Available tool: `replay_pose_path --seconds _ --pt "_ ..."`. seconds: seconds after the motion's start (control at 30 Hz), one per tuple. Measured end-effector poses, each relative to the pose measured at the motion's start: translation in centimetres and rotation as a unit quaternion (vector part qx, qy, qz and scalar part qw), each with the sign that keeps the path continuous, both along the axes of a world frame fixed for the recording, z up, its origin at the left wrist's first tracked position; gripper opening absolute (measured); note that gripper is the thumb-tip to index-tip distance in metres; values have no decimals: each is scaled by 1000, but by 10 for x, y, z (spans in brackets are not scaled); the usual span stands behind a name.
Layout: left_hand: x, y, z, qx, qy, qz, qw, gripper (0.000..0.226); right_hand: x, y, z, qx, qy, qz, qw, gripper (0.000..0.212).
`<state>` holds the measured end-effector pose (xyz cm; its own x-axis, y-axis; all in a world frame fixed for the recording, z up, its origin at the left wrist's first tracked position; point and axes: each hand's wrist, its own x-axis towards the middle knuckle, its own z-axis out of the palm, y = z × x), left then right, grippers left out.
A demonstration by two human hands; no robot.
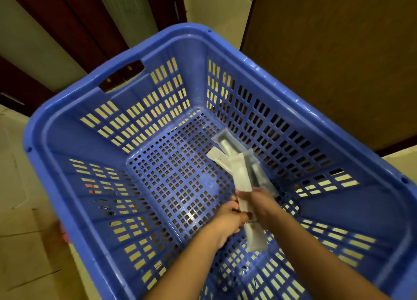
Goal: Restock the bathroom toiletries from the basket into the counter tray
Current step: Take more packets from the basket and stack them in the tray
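**Head view: both forearms reach into the basket [67,198] over its near rim.**

- **Left hand.** Your left hand [228,220] sits low over the near part of the perforated floor. Its fingers are curled round a long white sachet [253,234].
  - The sachet runs lengthwise between your two wrists, and its near end hangs free below the hand.
  - It is gripped around the middle, probably so that this hand can collect items while the other picks.
- **Right hand.** Your right hand [259,200] lies just beyond and to the right, with its fingertips over the near ends of the loose packets [239,171]. Motion blur hides those fingers (whether they are spread, closed or already pinching a packet cannot be told).
- **Loose packets.** One is white and at least two are in clear wrap. They lie flat and overlapping on the right side of the floor, close to the foot of the right wall. Stacked like this, each is likely to come away more easily by lifting one end than by scooping.
- **Farther off.** A handle slot [123,76] pierces the far-left wall of the basket. Beyond the far rim stands a brown panel [327,51].
- **Counter tray.** It is not in view. Every toiletry visible is either in the basket or in your left hand, so the work appears to be at the gathering stage, with nothing yet carried across.
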<state>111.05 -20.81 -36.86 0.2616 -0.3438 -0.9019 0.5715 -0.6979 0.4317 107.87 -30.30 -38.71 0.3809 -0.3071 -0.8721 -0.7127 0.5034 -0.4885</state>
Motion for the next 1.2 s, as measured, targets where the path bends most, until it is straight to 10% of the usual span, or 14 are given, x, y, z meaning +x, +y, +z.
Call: replay_pose_path --seconds 0.27,1.2 --pt "13 -5 16 -83 8 48 995 13 14 -23 39 88 -168 -42 981 17" --pt "63 25 73 -167 -83 173 967 16 47 -30 93 -47 -204 125 970 14"
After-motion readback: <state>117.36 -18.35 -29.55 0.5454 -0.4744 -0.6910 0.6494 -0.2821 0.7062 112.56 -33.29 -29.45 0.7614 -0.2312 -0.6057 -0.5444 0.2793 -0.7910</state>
